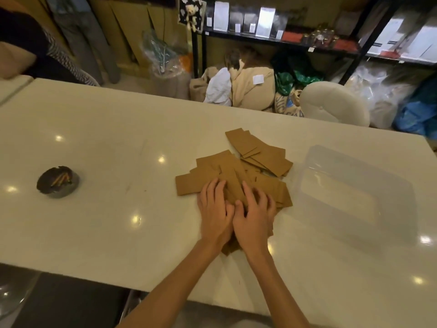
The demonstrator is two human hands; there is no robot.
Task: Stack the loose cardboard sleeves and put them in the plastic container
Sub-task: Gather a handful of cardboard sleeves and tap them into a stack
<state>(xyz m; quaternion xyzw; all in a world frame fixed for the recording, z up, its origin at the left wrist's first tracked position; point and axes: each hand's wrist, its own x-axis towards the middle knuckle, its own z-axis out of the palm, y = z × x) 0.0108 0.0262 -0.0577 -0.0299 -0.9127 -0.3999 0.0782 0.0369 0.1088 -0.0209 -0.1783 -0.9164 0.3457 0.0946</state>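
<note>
A loose pile of brown cardboard sleeves [250, 162] is spread across the middle of the white table [118, 221]. My left hand [215, 209] and my right hand [254, 216] lie side by side on the near end of the pile, palms down, fingers spread and slightly bent on the top sleeves. Some sleeves are hidden under my hands. A clear plastic container [354, 195] stands to the right of the pile, with nothing visible inside it.
A small dark round dish [58, 182] with something brown in it sits at the table's left. A white stool [335, 102] stands beyond the far edge. Sacks, bags and black shelving fill the background. A person's sleeve [35, 50] shows at upper left.
</note>
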